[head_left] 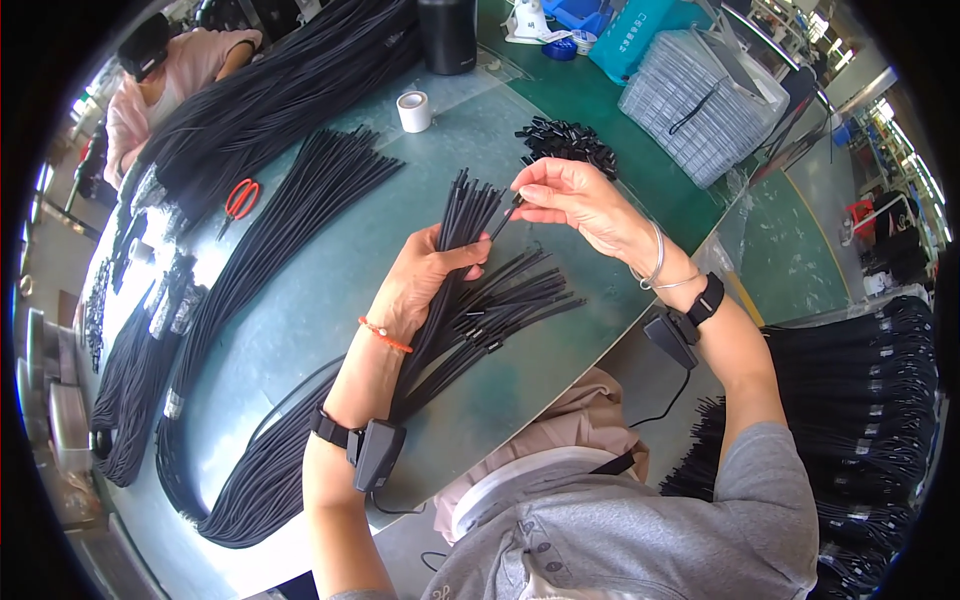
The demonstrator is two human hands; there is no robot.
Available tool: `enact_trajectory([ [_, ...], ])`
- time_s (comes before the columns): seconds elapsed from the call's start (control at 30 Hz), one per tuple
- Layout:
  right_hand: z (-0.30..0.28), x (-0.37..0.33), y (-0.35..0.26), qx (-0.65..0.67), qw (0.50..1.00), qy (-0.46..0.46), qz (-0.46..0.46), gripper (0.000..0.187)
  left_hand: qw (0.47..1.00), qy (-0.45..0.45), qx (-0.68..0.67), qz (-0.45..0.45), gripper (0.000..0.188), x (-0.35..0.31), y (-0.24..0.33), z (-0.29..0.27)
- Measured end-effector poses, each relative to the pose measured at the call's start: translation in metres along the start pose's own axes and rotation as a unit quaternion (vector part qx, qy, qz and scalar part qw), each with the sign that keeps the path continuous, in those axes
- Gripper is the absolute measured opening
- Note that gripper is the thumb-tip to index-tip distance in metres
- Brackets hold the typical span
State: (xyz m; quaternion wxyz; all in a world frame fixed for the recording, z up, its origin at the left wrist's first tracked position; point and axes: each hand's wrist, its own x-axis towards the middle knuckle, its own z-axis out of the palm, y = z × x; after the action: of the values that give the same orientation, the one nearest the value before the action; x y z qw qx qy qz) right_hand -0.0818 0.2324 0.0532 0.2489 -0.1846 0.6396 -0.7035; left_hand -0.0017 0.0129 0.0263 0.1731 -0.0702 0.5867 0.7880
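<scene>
A bundle of thin black cords (468, 212) stands up out of my left hand (425, 268), whose fingers and thumb are wrapped round it. One cord leans out of the bundle toward my right hand (575, 200), and the thumb and fingertips there pinch its dark end. Whether a small cap sits on that end is too small to make out. More loose cord ends (510, 305) fan out on the table just beyond my left wrist. Past my right fingertips lies a heap of small black tube-like pieces (570, 142).
On the green table (330, 230) lie a white tape roll (413, 111), red-handled scissors (240, 200) and long cord bundles (260, 240). A black cylindrical container (447, 38) and a wire basket (700, 105) stand farther back. More cords (850, 420) hang at right. Another person (165, 85) sits far left.
</scene>
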Motion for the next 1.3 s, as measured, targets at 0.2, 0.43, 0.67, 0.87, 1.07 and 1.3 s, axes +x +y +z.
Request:
enact_trajectory([
  [0.2, 0.003, 0.004, -0.01, -0.125, 0.988, -0.086, -0.038, 0.01, 1.0, 0.009, 0.003, 0.007, 0.024, -0.003, 0.002, -0.001],
  [0.43, 0.057, -0.025, 0.028, -0.615, 0.718, -0.136, -0.298, 0.01, 0.996, -0.02, -0.082, 0.004, 0.028, 0.01, -0.007, -0.003],
  [0.67, 0.046, -0.03, 0.013, -0.529, 0.801, -0.107, -0.26, 0.01, 0.996, 0.002, -0.091, -0.015, 0.032, -0.001, 0.003, -0.011],
  [0.87, 0.06, -0.045, 0.002, -0.605, 0.712, -0.101, -0.342, 0.013, 0.996, -0.007, -0.086, 0.006, 0.032, 0.0, 0.007, -0.012],
  [1.07, 0.069, -0.055, -0.002, -0.594, 0.773, -0.121, -0.189, 0.012, 0.996, -0.013, -0.087, 0.016, 0.031, -0.001, 0.008, -0.012],
  [1.3, 0.073, -0.048, 0.006, -0.641, 0.714, -0.079, -0.272, 0.011, 0.994, -0.017, -0.104, 0.025, 0.027, -0.001, 0.009, -0.014],
])
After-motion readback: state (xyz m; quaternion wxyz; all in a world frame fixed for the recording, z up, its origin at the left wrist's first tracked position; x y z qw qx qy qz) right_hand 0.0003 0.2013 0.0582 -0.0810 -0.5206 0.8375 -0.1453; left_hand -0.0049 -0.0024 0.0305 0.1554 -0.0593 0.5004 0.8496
